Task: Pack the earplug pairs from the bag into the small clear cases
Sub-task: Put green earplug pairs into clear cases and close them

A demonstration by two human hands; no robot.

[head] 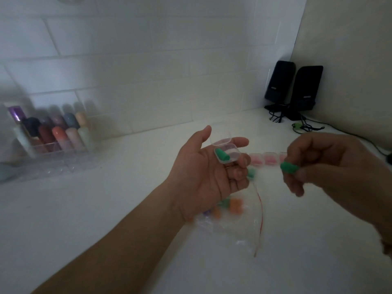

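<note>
Risk of dropping: the right hand point(331, 164) at the middle right of the frame is pinching 1 soft green foam earplug point(289, 167) by its end, and I think it could slip and be falling onto the white counter point(106, 209).
Risk of tipping: the small clear plastic case point(227, 153) is lying open on the fingers of the left hand point(209, 172) in the middle of the frame, with the fingers loosely bent under it. A hard push could be knocking it off.
Inside the case: 1 green earplug point(221, 155) is lying in it, so its pair is being finished.
Row of clear cases point(267, 159): sitting on the counter between the hands, holding pink shapes, too blurry to count.
Clear plastic bag with a red strip point(244, 225): lying below the left hand, holding orange, green and purple earplugs.
</note>
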